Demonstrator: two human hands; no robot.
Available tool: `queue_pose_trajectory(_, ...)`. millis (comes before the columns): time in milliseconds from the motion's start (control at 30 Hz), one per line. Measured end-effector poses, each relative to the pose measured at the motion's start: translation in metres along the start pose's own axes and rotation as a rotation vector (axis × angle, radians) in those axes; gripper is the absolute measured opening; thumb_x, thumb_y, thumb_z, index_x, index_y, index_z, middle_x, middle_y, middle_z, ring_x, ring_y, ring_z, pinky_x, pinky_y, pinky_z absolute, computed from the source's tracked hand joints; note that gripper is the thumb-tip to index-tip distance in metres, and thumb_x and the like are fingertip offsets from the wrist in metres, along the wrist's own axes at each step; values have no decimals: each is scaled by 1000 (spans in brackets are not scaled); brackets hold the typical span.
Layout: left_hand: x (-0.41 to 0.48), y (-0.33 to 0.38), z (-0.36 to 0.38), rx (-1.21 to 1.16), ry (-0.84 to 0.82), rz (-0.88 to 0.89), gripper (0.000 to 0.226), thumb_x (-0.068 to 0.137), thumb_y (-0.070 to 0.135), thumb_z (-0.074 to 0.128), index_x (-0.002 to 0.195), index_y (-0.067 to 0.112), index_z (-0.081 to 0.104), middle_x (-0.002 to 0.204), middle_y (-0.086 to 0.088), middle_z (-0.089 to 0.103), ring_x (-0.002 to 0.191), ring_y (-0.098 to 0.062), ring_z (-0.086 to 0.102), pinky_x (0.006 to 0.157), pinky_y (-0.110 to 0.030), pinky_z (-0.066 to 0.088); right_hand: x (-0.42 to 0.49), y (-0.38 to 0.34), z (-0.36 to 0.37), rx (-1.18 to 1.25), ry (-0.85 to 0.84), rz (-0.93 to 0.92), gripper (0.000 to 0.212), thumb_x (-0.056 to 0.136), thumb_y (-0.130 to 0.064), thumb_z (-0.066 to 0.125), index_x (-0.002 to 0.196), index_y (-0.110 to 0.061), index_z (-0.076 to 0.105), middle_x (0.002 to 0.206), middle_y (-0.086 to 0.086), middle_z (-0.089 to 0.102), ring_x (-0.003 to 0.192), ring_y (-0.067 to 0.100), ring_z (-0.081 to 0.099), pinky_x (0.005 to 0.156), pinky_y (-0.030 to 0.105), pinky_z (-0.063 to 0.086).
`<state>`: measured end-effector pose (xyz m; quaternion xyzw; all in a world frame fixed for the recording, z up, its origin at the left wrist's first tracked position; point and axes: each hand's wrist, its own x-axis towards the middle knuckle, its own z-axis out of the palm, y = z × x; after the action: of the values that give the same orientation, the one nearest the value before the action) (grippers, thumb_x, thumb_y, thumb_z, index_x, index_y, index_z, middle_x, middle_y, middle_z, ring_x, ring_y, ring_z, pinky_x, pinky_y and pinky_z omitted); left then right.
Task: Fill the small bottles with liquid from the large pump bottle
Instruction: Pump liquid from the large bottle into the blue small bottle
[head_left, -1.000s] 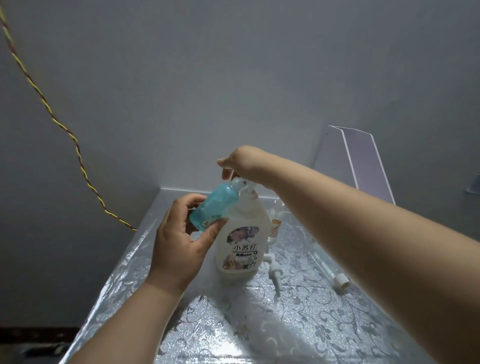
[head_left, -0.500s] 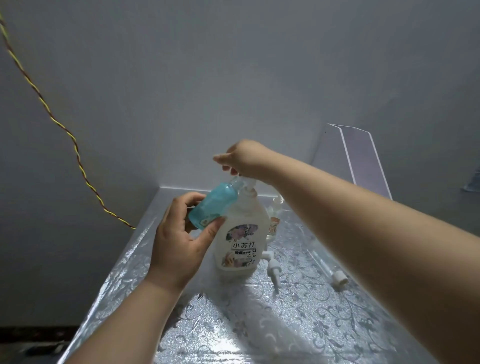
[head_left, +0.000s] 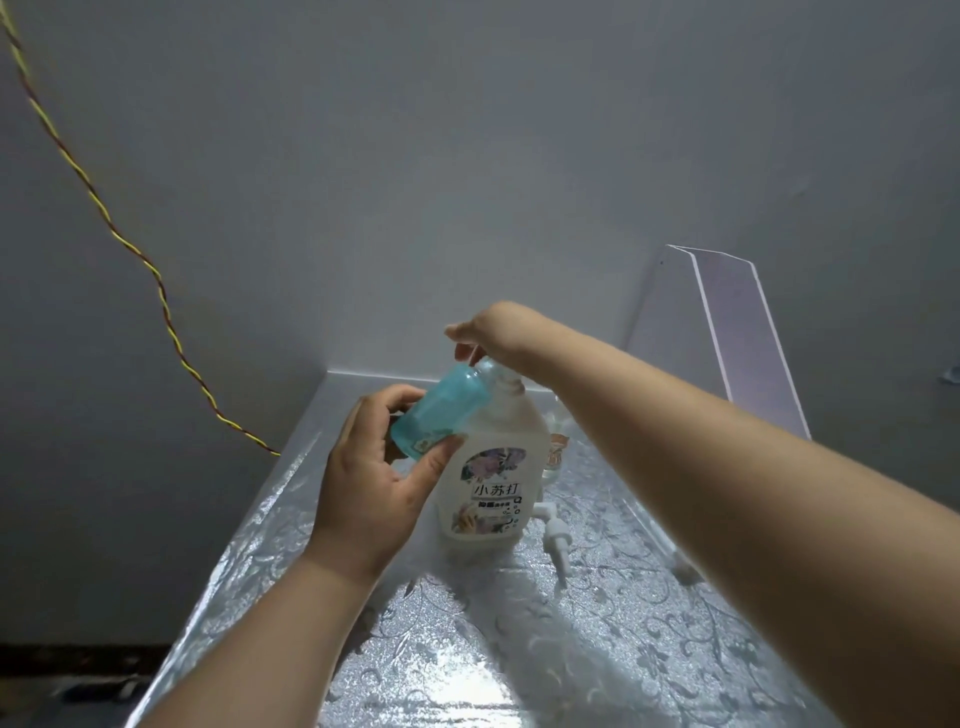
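The right hand (head_left: 498, 332) hides the large pump bottle's (head_left: 488, 467) pump head.

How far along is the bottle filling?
Done: a small pump cap lies off on the table. In hand: the left hand holds the blue bottle tilted at the spout of the large pump bottle, right hand on its pump. Left: capping it, and a clear small bottle behind, fill level unclear.

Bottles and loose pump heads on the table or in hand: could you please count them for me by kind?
Large pump bottle: 1
Small bottles: 2, a blue bottle in the left hand and a clear bottle behind the large one
Loose pump heads: 2, the second partly hidden
Total: 5
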<state>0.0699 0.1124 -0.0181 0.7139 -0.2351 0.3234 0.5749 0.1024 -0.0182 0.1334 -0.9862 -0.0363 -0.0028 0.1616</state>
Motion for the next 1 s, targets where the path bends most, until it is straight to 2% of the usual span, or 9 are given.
queue_pose_trajectory(100,1,2,-1,-28,8,7,39,76,52,68,109,40,50,103,2,61,89,-13,63,74,-15,50,-2,0,-6,31,50,-42,47,101,-35,39,114,1,65,111,12,66,90,22,55,77,24,38)
queue_pose_trajectory(267,1,5,-1,-30,22,12,39,79,41,75,108,40,50,103,0,62,89,-14,63,73,-9,47,-1,-3,-11,37,40,-55,49,100,-39,39,112,-1,67,107,13,64,88,20,53,77,25,38)
queue_pose_trajectory(333,2,5,-2,-27,21,14,40,79,46,75,109,42,49,103,0,62,89,-13,63,73,-9,47,0,-2,-9,52,21,-36,48,101,-37,38,112,-1,67,109,13,65,87,20,52,76,23,36)
queue_pose_trajectory(433,1,2,-1,-16,4,3,39,76,54,67,109,42,49,102,2,61,88,-13,62,72,-13,48,1,0,-4,77,6,5,49,101,-37,36,116,-1,66,113,11,65,92,21,54,79,24,37)
queue_pose_trajectory(567,0,0,1,-14,-7,3,39,77,53,66,109,36,51,101,3,60,87,-13,62,73,-17,49,2,1,1,51,8,52,50,102,-38,35,117,-1,65,123,13,63,112,28,58,95,28,41)
queue_pose_trajectory(700,-1,1,0,-24,-4,-10,37,78,52,66,108,39,50,102,3,60,87,-13,62,72,-16,48,-2,0,-1,-6,30,-5,49,102,-37,33,119,-1,62,122,10,63,92,21,52,82,25,38)
queue_pose_trajectory(833,0,4,0,-30,4,-3,35,79,46,70,107,39,50,101,3,60,86,-11,62,71,-11,46,-3,-5,-11,-24,62,-37,54,101,-42,35,116,1,63,107,12,63,89,21,51,76,26,39)
queue_pose_trajectory(900,1,5,-1,-35,6,-8,36,78,50,70,106,39,50,101,3,60,86,-11,62,71,-11,46,-3,-7,-14,-38,47,-46,54,101,-42,35,116,1,64,97,7,57,88,20,50,67,26,38)
queue_pose_trajectory(1000,1,4,0,-29,8,-5,35,79,49,68,107,38,50,100,4,60,85,-10,61,70,-12,46,-4,-6,-12,-45,-7,-25,47,103,-35,33,124,-2,59,97,2,52,88,18,49,61,24,37)
